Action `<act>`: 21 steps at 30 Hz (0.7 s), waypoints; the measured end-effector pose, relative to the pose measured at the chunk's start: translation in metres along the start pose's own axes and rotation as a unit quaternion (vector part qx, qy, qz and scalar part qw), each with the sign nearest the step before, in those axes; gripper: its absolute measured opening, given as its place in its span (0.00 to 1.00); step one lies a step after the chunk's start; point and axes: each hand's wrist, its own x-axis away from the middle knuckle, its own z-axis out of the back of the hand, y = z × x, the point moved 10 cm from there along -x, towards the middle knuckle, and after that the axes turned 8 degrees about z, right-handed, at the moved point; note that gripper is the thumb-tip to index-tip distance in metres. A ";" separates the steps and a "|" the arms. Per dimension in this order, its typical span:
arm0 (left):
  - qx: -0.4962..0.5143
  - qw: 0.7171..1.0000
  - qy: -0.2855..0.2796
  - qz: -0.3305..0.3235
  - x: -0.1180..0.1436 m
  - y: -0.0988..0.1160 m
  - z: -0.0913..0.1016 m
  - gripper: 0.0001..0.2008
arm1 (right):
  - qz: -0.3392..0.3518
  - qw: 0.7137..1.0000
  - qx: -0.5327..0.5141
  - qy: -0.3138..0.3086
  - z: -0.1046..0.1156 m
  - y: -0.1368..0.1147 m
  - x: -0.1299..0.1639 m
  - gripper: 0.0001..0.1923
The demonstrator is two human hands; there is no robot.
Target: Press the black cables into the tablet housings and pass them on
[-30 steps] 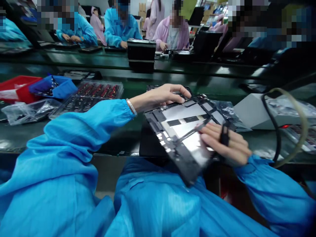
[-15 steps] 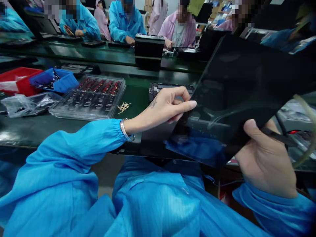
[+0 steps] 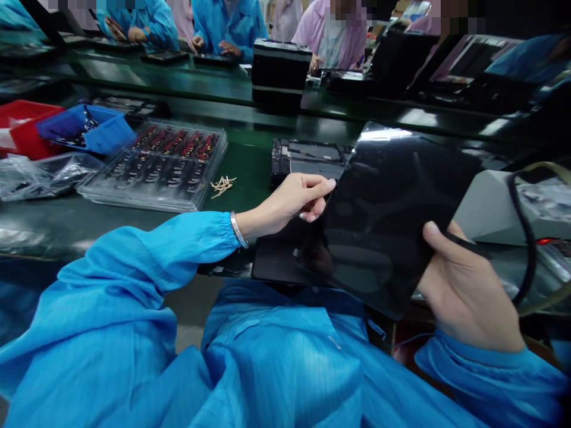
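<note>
While the right hand [image 3: 473, 285] supports a glossy black rectangular panel [image 3: 392, 208] by its right edge, the left hand [image 3: 294, 205] is at the opposite edge. The right grip is clamped on the panel, its thumb lying across the shiny face and its fingers passing behind. The left grip has its fingers curled in and its thumb stretched toward the panel's left edge; whether it pinches anything cannot be told. The panel is held tilted above the front of the dark green surface [image 3: 247, 157], its shiny face toward the wearer and a bright glare along its top edge.

Partly under the panel, a flat matte black slab [image 3: 276, 261] lies at the surface's front edge. Beyond the left hand rests a dark rectangular device with exposed inner parts [image 3: 307, 154]. To its left lie a little heap of thin pale strips [image 3: 223, 186] and a clear plastic tray [image 3: 154, 169] filled with rows of small red and black parts. Farther left are a blue plastic bin [image 3: 107, 134], a red plastic bin [image 3: 35, 134] and a crumpled clear plastic bag [image 3: 49, 175]. On the right, a black cable [image 3: 529, 238] curves in front of a pale grey box [image 3: 491, 205].
</note>
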 end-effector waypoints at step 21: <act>-0.125 0.990 -0.020 -0.067 0.002 0.045 -0.005 0.12 | 0.096 0.992 -0.067 0.043 -0.008 -0.035 0.003 0.12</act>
